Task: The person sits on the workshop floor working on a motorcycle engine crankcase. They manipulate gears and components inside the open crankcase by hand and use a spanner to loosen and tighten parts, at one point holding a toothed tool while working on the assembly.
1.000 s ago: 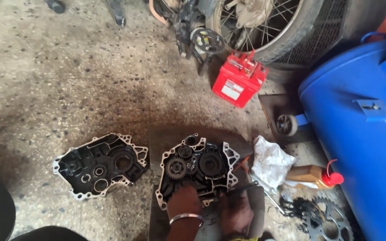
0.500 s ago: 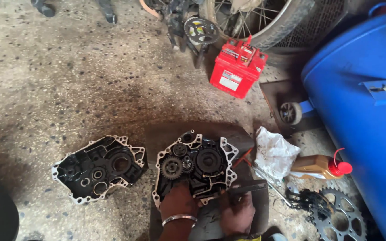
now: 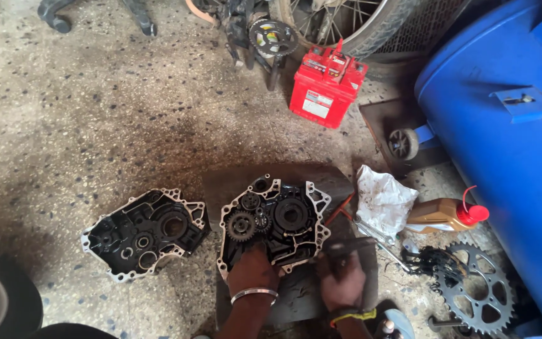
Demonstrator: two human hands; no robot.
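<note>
Two black engine case halves lie on the stained floor. The right case half (image 3: 283, 220), with gears inside, rests on a dark board (image 3: 296, 301). My left hand (image 3: 252, 271), with a metal bangle at the wrist, presses on the lower edge of this case. My right hand (image 3: 341, 279) is beside it, closed around a long dark tool (image 3: 346, 248) that points at the case's lower right edge. The left case half (image 3: 142, 233) lies apart, untouched.
A red battery (image 3: 324, 88) stands at the back by a spoked wheel (image 3: 346, 22). A big blue tank (image 3: 515, 125) fills the right. A white rag (image 3: 381, 201), a brown oil bottle (image 3: 446, 215), a chain sprocket (image 3: 475, 289) and wrenches lie at right.
The view has shifted slightly downward. My right hand with the tool has moved up closer to the case's lower right edge. My left hand stays on the case.
</note>
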